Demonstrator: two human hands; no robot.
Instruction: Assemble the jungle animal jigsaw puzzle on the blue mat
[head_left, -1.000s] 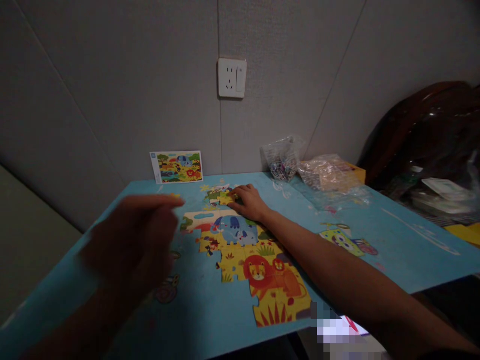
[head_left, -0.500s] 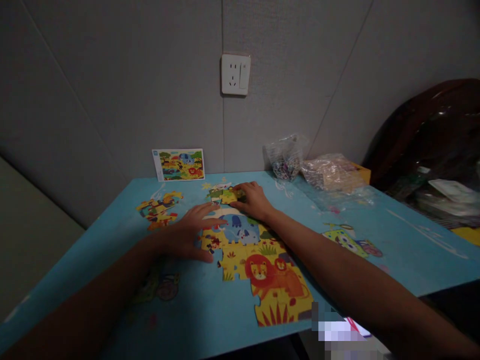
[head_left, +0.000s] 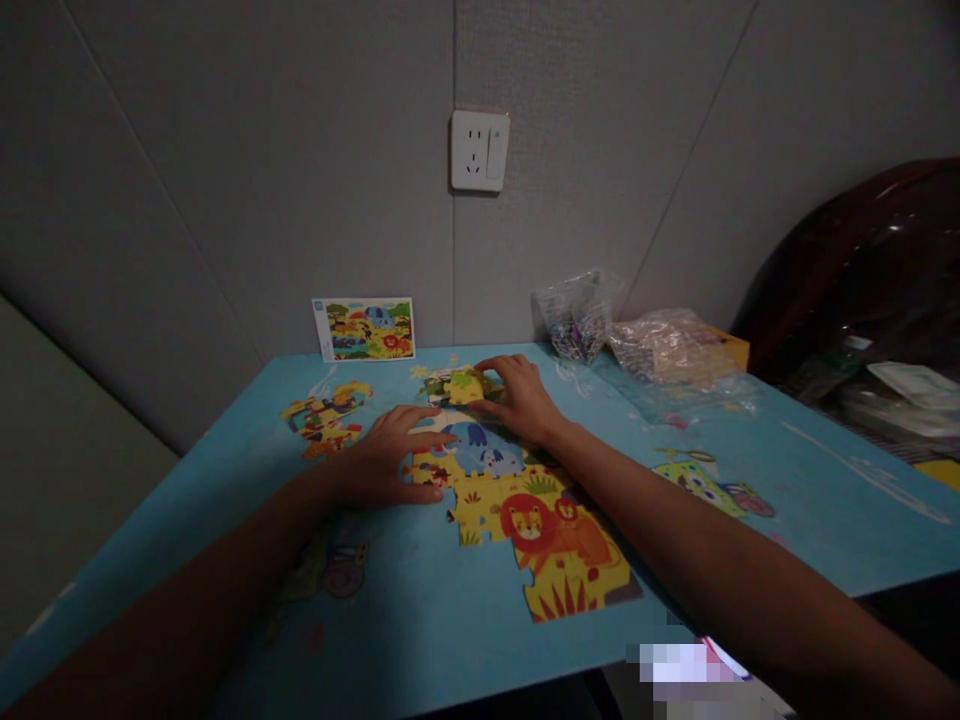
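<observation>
A partly joined jigsaw puzzle [head_left: 487, 495] with lions and elephants lies on the blue table. My left hand [head_left: 397, 455] rests at its left edge, fingers spread and thumb apart, holding nothing. At the puzzle's far end, my right hand [head_left: 517, 395] pinches a yellow and green puzzle piece [head_left: 465, 387] between thumb and fingers. That piece looks slightly raised over other pieces at the back, partly hidden by my right hand. To the left of my left hand is a heap of loose puzzle pieces [head_left: 322, 415].
A picture card [head_left: 367, 330] of the same scene leans against the wall. A clear bag of small items [head_left: 577, 325] and a crumpled plastic bag [head_left: 667, 345] stand at the back right. Cartoon prints mark the blue tabletop [head_left: 450, 630].
The joined puzzle has slid a little away from the table's front edge. The piece in my right hand has shifted and tilted slightly. My left hand stays at the puzzle's left edge.
</observation>
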